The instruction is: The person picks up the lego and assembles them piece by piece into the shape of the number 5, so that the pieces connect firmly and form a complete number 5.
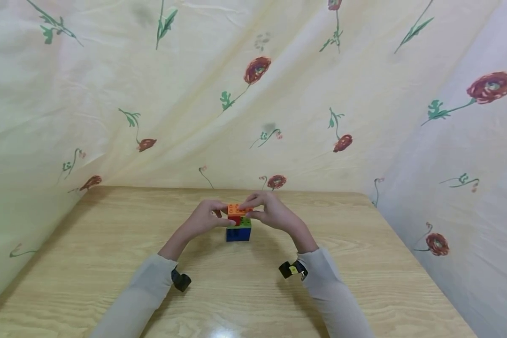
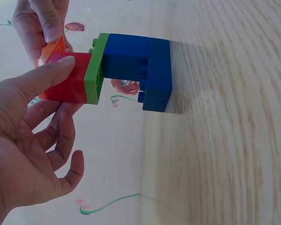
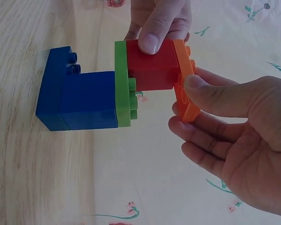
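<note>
A small stack of toy building bricks stands on the table. At its base lies a dark blue brick [image 3: 50,96], with a second blue brick [image 3: 90,101] on top toward one end. A thin green brick [image 3: 122,84] caps that, and a red brick [image 3: 152,70] sits on the green one toward the left. My left hand [image 1: 202,218] pinches the red brick between thumb and fingers. A thin orange brick [image 1: 236,210] lies across the red brick's top, overhanging to the right. My right hand [image 1: 275,212] holds the orange brick's overhanging end, thumb on its studded face, fingers beneath.
The wooden table [image 1: 219,286] extends around the stack on every side. A flower-printed cloth [image 1: 194,94] hangs behind the table and along its sides. Both wrists carry black camera mounts, one on the left sleeve [image 1: 152,274] and one on the right sleeve [image 1: 325,272].
</note>
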A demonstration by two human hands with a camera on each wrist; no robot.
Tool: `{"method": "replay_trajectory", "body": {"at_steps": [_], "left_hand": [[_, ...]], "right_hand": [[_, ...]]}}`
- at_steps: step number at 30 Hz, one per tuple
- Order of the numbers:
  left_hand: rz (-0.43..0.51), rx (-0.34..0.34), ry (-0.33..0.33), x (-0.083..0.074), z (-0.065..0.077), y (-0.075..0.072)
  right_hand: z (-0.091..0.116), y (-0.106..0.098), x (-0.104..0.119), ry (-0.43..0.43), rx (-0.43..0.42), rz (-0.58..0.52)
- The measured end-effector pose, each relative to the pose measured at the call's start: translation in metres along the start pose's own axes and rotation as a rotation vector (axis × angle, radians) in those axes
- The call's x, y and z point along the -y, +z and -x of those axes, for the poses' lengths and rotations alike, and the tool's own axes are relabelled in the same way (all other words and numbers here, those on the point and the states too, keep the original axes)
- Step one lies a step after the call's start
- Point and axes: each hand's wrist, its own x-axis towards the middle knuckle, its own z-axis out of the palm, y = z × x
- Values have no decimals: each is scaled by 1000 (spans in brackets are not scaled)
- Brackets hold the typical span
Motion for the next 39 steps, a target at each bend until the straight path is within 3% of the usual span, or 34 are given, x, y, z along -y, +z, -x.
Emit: {"method": "replay_trajectory", "body": {"at_steps": [16,39], "left_hand": [[23,-1,-44,-3,4,3],[-4,-8,-29,-5,3,1]], "right_hand": [[4,3,-3,-6,0,-28],[1,1,-3,10,1,-13]]}}
